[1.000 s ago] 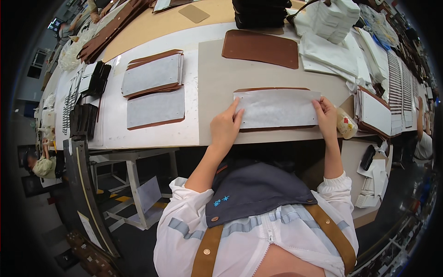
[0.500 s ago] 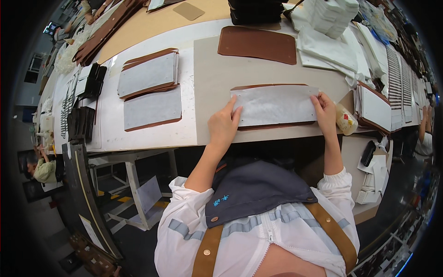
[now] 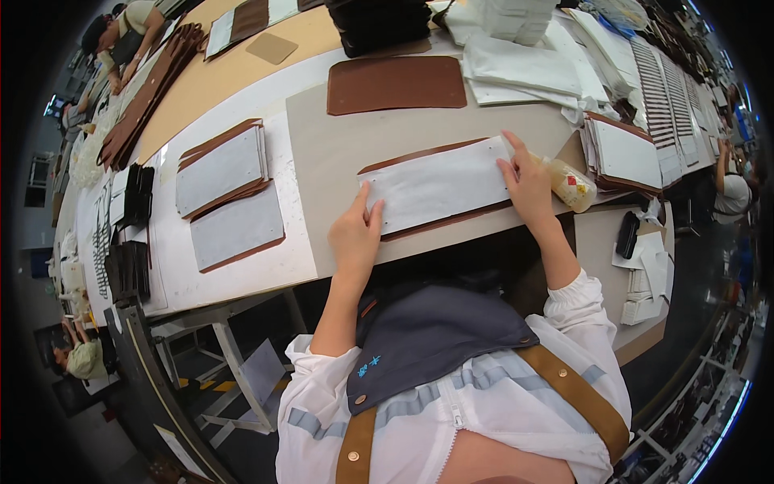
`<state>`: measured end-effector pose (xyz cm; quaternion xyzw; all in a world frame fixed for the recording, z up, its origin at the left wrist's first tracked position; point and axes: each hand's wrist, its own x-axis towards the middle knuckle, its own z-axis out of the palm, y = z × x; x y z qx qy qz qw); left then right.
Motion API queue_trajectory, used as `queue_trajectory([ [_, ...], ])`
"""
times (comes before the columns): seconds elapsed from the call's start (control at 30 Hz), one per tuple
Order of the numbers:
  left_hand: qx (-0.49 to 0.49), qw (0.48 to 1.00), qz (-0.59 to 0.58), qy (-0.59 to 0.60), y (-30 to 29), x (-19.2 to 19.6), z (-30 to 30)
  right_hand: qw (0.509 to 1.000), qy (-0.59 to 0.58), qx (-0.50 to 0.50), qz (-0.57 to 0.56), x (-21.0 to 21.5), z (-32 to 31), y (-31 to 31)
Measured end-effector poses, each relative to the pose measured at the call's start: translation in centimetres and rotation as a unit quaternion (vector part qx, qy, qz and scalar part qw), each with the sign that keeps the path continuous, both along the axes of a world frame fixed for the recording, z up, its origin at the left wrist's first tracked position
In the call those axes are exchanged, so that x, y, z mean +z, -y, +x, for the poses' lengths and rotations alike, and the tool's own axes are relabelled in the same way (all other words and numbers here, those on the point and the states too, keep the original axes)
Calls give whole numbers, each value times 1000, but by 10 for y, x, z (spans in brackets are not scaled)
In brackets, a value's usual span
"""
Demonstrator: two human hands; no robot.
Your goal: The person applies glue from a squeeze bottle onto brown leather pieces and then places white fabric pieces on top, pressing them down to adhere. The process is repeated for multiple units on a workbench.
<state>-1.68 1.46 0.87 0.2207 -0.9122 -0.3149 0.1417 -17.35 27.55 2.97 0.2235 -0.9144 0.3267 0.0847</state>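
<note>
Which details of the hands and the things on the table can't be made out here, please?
Head view: the brown piece under the pale sheet, mostly hidden by it.
Head view: whether the left hand and right hand pinch or merely press; the hands themselves hide it.
Head view: upper parts of the black stack and white stack, cut off by the upper edge.

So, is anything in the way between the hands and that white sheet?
Nothing visible: the left hand touches the left end of the white sheet, the right hand its right end. The yellowish container sits beyond the right hand, not between.
</note>
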Motion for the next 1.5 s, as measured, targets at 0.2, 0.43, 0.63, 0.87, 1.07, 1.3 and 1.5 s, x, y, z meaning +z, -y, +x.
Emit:
queue_trajectory([
  [0.2, -6, 1000, -4, 7, 0, 0, -1, 998, -39, 16, 37, -9, -3, -5],
  [0.43, -12, 1000, 2, 3, 0, 2, -1, 998, -15, 15, 54, -9, -3, -6],
  [0.63, -14, 1000, -6, 13, 0, 5, 0, 998, -53, 22, 38, -16, -4, -6],
  [0.87, -20, 1000, -22, 8, 1, 4, 0, 996, -47, 25, 65, -13, -4, -6],
  [1.07, -31, 998, -37, 42, 3, 10, 2, 990, -48, 25, 128, -7, -4, -6],
  [1.3, -7, 998, 32, 56, 17, 21, 3, 994, -62, 5, 92, -9, -3, -12],
  [1.5, -117, 987, -67, -91, 18, 12, 13, 995, -94, 38, 19, 1, 14, -25],
])
